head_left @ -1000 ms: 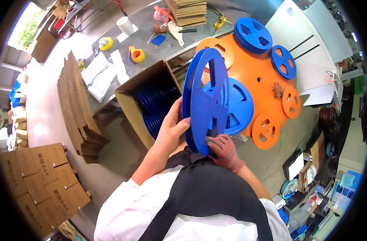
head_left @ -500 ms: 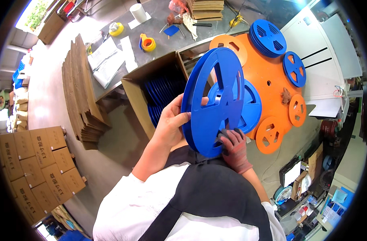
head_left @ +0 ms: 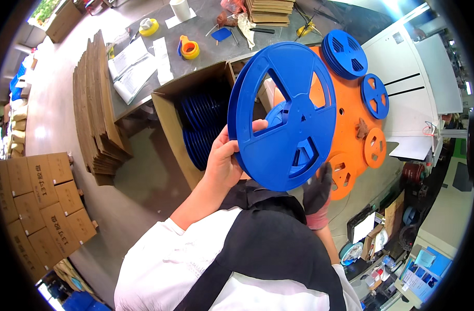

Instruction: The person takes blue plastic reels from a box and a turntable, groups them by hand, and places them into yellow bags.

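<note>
Head view: the left hand (head_left: 223, 163) grips the blue reel (head_left: 302, 110) through a cutout, likely for steadiness, between the carton (head_left: 169, 127) at left and orange table (head_left: 347, 132) at right; whether the gloved right hand (head_left: 317, 196), near its lower rim, grasps anything, I cannot tell.

And here it is: round blue plastic reel (head_left: 305, 115) before the orange disc-shaped bench (head_left: 345, 96); left of it, brown cardboard box (head_left: 169, 132) with more blue reels (head_left: 195, 145) inside; white paper sheets (head_left: 136, 80) at the grey bench (head_left: 211, 52)'s near-left corner!
</note>
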`<state>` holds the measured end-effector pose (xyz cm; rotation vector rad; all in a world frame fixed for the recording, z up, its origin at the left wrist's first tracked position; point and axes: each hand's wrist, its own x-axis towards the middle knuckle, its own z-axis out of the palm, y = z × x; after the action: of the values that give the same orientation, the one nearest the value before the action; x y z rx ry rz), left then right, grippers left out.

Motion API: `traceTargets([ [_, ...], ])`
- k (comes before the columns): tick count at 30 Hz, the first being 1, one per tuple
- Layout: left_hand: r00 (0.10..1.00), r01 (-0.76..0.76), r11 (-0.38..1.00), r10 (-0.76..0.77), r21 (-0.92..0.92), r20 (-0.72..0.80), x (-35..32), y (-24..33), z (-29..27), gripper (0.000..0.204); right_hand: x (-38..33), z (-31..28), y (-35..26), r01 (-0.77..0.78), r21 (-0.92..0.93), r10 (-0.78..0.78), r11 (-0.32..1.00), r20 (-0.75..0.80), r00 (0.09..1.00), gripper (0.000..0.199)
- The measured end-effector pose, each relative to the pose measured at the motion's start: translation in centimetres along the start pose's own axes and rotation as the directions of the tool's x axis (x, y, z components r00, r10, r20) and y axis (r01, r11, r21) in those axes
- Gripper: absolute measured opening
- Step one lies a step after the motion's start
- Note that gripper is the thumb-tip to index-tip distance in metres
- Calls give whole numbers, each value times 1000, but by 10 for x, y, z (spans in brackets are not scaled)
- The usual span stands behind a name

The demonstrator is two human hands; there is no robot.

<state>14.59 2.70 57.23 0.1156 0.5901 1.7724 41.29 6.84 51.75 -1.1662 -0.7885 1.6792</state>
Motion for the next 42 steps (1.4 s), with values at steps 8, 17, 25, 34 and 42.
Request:
traceTargets([
  [8,991,125,992,-126,-14,-52,-18,-17,1,51,18,-5,13,-358,347,362,866,56,930,46],
  [17,991,130,985,-132,113,10,-34,-19,5,46,29,-11,26,-237,89,241,967,-40,970,46],
  [25,969,151,916,-210,371,126,-37,-16,-2,36,38,-39,51,-30,-153,28,988,-17,999,49],
  [34,991,-38,855,-36,518,131,-1,-2,-6,42,40,-55,53,27,-108,-38,994,-102,994,67],
  [42,995,100,912,-101,397,-18,4,13,-15,40,48,-67,26,138,-252,-212,958,-292,933,81],
])
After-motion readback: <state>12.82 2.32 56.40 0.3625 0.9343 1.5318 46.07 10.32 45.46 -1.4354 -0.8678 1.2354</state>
